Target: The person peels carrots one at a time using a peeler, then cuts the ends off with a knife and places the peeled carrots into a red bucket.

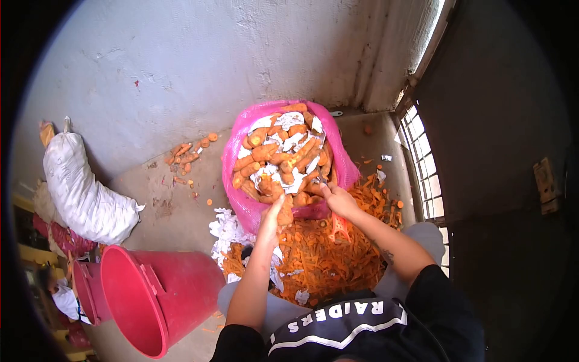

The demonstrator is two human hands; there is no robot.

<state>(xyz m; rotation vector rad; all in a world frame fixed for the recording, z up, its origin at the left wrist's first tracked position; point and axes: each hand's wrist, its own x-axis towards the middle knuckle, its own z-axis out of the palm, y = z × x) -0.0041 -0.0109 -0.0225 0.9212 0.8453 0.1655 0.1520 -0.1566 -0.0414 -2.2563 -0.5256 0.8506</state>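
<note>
A pink mesh sack [235,199] stands open in front of me, filled with carrots [263,152] and scraps of white paper [289,120]. At the sack's near edge my left hand [271,218] is closed around a carrot [284,212]. My right hand [339,200] is closed at the near right side of the opening, its thumb and fingers on a small dark tool [322,180] whose kind I cannot make out. Orange carrot peelings [319,259] lie heaped below both hands. An orange-and-white strip [340,229] shows beneath my right wrist.
Two red buckets, the larger one [181,295] tipped on its side, are at my left. Farther left a full white sack [90,187] leans by the wall. Carrot pieces [187,155] lie on the floor. A dark door [494,151] and barred window [425,163] bound the right.
</note>
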